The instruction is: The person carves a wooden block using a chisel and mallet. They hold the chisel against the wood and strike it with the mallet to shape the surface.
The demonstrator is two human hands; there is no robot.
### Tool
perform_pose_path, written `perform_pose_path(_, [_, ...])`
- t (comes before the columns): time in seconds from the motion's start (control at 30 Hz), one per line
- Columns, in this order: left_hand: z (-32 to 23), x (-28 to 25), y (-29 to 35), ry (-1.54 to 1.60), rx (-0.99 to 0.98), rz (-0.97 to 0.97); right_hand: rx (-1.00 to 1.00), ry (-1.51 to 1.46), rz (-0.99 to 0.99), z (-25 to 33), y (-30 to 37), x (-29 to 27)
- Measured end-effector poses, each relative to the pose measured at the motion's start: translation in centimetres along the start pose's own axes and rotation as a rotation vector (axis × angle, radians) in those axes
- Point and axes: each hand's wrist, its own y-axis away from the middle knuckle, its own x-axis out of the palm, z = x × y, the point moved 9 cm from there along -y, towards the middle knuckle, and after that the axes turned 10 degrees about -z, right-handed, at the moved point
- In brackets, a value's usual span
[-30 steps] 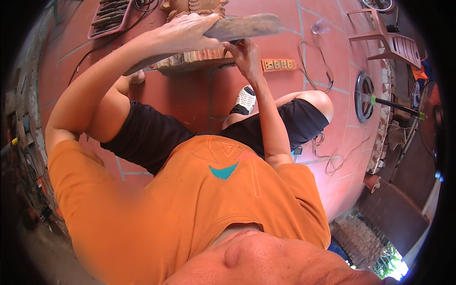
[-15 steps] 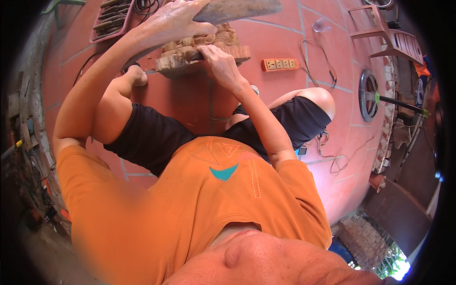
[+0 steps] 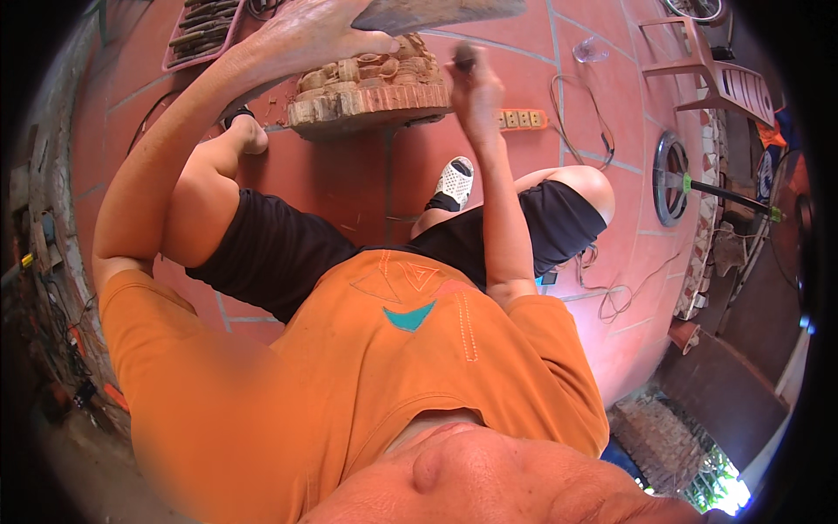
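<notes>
A thick round-edged block of carved wood (image 3: 367, 100) sits on the floor in front of me, with raised carving on top. Above its far left side is my left hand (image 3: 323, 31), closed around a long, flat, greyish wooden piece (image 3: 441, 10) that reaches out to the right. The top of the picture cuts off part of this hand. My right hand (image 3: 477, 96) is raised just right of the block, apart from it. It is closed in a fist around a tool whose dark rounded end (image 3: 465, 58) sticks up; the rest is hidden.
A pink tray (image 3: 168, 61) of several slim tools lies at the far left. Behind my right hand is an orange power strip (image 3: 524, 119), its cord (image 3: 602, 113) looping right. A plastic chair (image 3: 733, 83) and a dark ring on a pole (image 3: 670, 179) stand at the right.
My right hand has moved right and up off the carved block, with the tool still in it. My left hand and the wooden piece have shifted only slightly. My right shoe shows more fully.
</notes>
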Motion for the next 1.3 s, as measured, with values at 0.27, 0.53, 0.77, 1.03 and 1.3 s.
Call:
perform_pose_path(0.27, [-0.2,0.1,0.0,-0.031,-0.018,0.015,0.637,-0.804,0.017,-4.0,2.4,1.8])
perform_pose_path(0.53, [-0.8,0.3,0.2,-0.025,-0.071,0.099,0.696,-0.833,0.114,-3.3,3.8,3.2])
perform_pose_path(0.77, [-1.5,0.3,0.3,-0.033,-0.055,0.117,0.708,-0.826,0.110,-3.3,3.9,3.2])
perform_pose_path(1.03, [-5.1,-1.7,0.0,0.188,0.067,0.009,0.729,-0.810,0.084,-3.8,4.2,3.0])
perform_pose_path(1.3, [-1.8,5.5,-1.5,-0.053,0.097,0.142,0.674,-0.727,0.126,-3.3,4.1,3.8])
